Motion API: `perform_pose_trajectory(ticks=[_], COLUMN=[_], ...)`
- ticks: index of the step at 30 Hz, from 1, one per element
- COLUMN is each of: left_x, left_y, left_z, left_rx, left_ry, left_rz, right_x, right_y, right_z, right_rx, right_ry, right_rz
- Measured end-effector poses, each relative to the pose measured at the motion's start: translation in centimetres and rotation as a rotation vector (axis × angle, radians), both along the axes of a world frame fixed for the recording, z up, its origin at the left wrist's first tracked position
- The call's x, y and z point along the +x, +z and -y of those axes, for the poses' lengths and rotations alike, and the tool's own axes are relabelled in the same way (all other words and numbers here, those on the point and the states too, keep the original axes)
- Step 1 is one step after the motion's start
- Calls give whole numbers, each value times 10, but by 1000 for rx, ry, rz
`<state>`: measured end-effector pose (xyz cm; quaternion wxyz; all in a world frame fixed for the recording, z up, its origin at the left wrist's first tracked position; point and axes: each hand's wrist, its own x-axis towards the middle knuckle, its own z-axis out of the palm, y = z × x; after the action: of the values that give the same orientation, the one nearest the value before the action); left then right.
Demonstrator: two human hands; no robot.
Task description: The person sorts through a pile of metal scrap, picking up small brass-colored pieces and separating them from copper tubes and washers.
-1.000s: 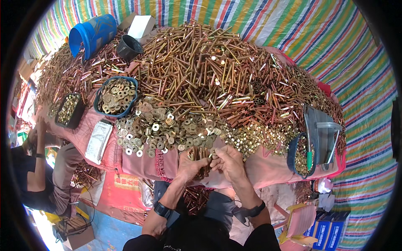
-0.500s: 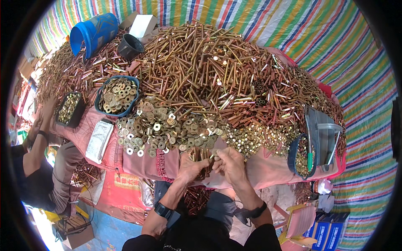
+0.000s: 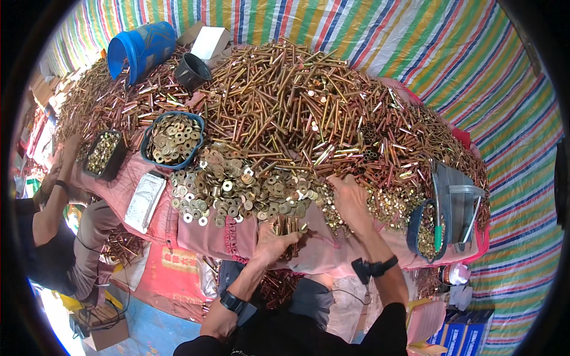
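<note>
My left hand (image 3: 272,243) is closed around an upright bundle of brassy metal rods (image 3: 287,228), at the near edge of the pink cloth. My right hand (image 3: 351,199) reaches forward with its fingertips where the loose nuts (image 3: 395,204) meet the rod pile. Its fingers are partly hidden, so whether they grip anything is unclear. To the left of it spreads a heap of flat round washers (image 3: 237,190). Behind both hands rises a big mound of copper and gold rods (image 3: 279,101).
A blue tub of washers (image 3: 203,139) and a dark tub of nuts (image 3: 113,169) stand left, near a silver packet (image 3: 145,202). A nut tub (image 3: 414,228) and a grey container (image 3: 457,202) stand right. A blue bucket (image 3: 139,53) lies behind. A co-worker's arm (image 3: 56,196) reaches in at left.
My right hand has left the bundle in my left hand and moved forward and right to the nuts and rods. My left hand still grips the bundle. The view has shifted slightly.
</note>
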<state>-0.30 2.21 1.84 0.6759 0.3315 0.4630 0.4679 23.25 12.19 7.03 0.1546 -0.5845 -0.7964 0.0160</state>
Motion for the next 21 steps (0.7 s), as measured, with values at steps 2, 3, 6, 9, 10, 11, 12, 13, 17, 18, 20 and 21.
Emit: perform_pose_trajectory(ticks=[2,3,6,9,10,11,12,13,17,18,20,21], left_x=[0,0,1,2,2,1,1,0,2,2,2,2], left_y=[-1,-1,-2,-2,-2,-3,-3,-4,-9,-10,-10,-10], left_z=[0,0,0,0,-1,0,0,0,-1,-1,-1,-1], left_rx=[0,10,27,27,35,41,28,14,99,73,24,40], left_ry=[-2,4,6,5,4,3,-1,-5,19,14,13,19], left_rz=[11,25,40,28,29,29,26,23,-6,2,4,13], right_x=[1,2,4,6,6,4,2,-3,-25,-26,-27,-19], right_y=[4,9,21,26,24,20,15,9,-18,-22,-27,-25], right_z=[-9,-14,-18,-12,-8,2,14,23,63,73,87,92], right_rx=[19,-23,-53,118,68,-17,-103,-140,-301,-293,-320,-339], right_ry=[86,104,186,309,227,116,28,19,-54,-56,-84,-67], right_rz=[134,188,253,89,-138,-357,-590,-901,-1248,-1101,-800,-716])
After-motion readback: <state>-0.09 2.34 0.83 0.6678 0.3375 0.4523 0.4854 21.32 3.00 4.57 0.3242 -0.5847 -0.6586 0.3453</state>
